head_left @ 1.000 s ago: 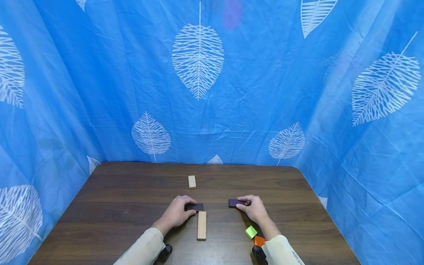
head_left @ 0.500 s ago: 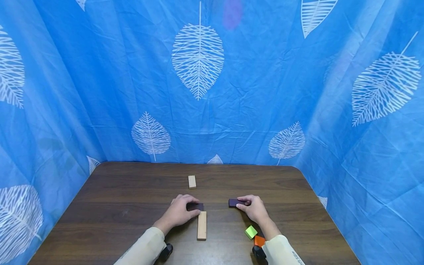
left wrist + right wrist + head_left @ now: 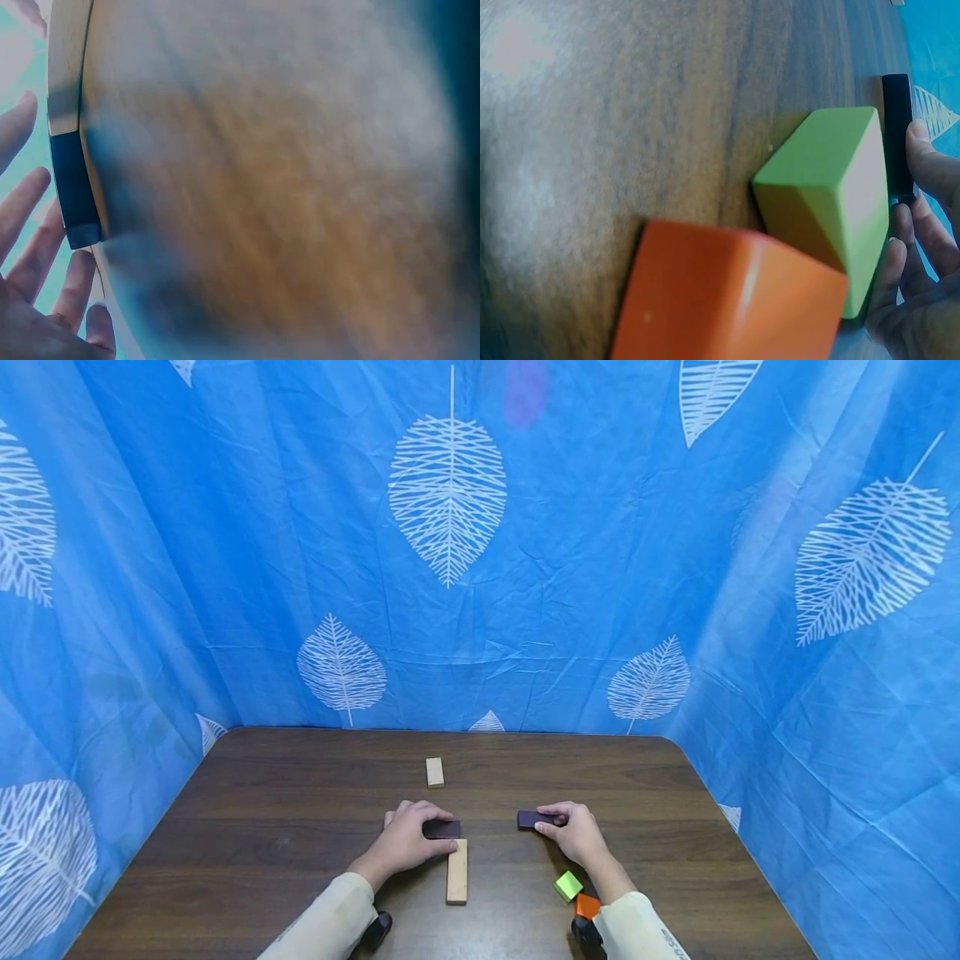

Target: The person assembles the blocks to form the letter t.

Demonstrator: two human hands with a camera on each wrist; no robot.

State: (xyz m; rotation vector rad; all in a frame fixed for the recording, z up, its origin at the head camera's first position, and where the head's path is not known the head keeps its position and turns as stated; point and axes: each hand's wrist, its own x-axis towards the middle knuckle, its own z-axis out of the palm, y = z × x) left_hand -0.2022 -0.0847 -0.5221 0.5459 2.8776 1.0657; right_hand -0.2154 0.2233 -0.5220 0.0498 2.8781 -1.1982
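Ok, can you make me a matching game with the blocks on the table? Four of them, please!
Things:
1. orange block
2. long pale block
3. small pale block
4. dark block on the right

Places:
A. nearest the far edge of the table
B. beside the green block
C. pinched by the right grip
D. closest to the left grip

Pairs: 1-B, 2-D, 3-A, 4-C

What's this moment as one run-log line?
left hand: spread beside left dark block; right hand: pinches right dark block; green block: unheld
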